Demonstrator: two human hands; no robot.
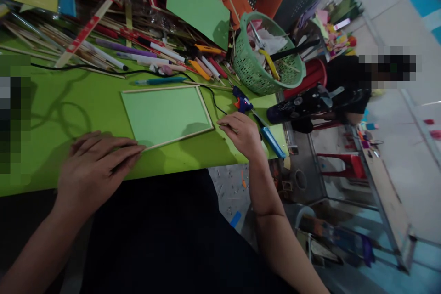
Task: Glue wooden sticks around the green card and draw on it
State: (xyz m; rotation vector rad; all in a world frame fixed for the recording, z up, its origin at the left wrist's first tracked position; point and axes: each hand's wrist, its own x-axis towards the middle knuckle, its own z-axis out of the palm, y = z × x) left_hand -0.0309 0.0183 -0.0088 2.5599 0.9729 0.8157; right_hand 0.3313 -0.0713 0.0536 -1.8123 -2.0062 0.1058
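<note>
The near worktop (179, 158) is covered in bright green. To the right, the grey floor (225, 186) is strewn with scraps; a red seat (358, 166) and metal-framed second worktop (387, 193) are backed by a pale wall (411, 147).

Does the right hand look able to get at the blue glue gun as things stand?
Probably yes: the blue glue gun lies just beyond the right hand with nothing visibly blocking it, though that hand may be pinching something small.
</note>
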